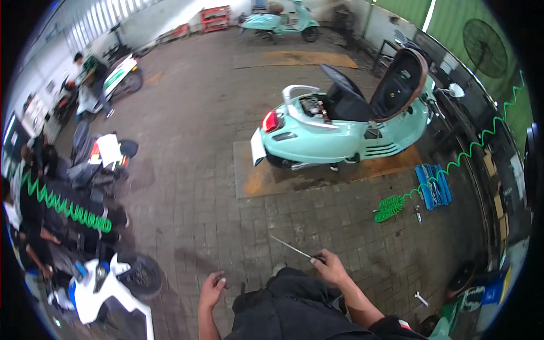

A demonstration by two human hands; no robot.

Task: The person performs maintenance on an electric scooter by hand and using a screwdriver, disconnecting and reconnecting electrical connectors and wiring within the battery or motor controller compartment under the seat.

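Note:
In my right hand [330, 268] is a screwdriver [294, 247] with a long thin shaft pointing forward and left; my fingers wrap its dark handle. To the left of my dark trousers hangs my left hand [213, 287], loosely curled, with fingers apart and nothing seen in it. Ahead and to the right stands a mint-green scooter [334, 136]. Its seat [400, 85] is tipped up, and the compartment [311, 106] behind it lies exposed. Neither hand touches the scooter.
A blue toolbox [433, 187] and a coiled green air hose [389, 208] lie at right, with a wrench [421, 299] nearer me. At left are a white motorcycle [107, 289] and people. A second mint scooter [280, 24] stands at the back.

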